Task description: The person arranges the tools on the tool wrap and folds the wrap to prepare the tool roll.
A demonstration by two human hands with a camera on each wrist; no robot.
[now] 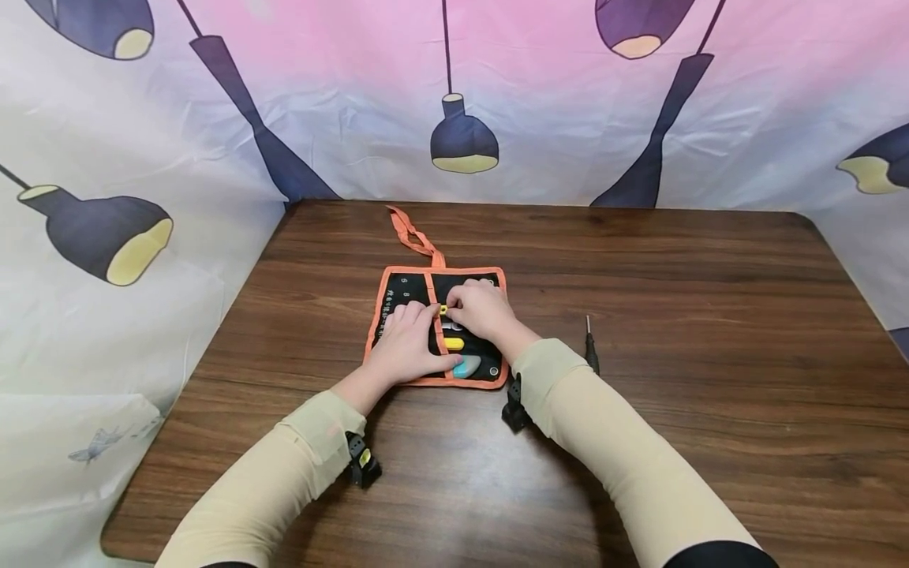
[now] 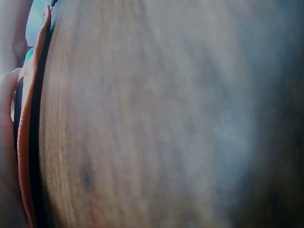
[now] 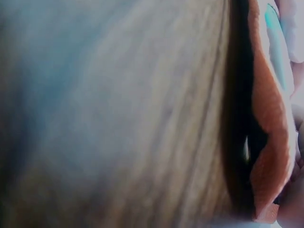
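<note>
A dark wooden table (image 1: 639, 379) with streaked grain fills the view, walled on 3 sides by creased cloth (image 1: 142, 142) printed with hanging lamps. Under both hands lies a flat black fabric pouch (image 1: 408, 288) edged in orange, its strap trailing away from them. The left hand (image 1: 408, 347) presses flat on it, fingers fairly straight. The right hand (image 1: 483, 309) curls over a small yellow piece (image 1: 443, 310); whether it pinches it I cannot tell. A slim dark screwdriver (image 1: 591, 351) lies just right of the right wrist.
</note>
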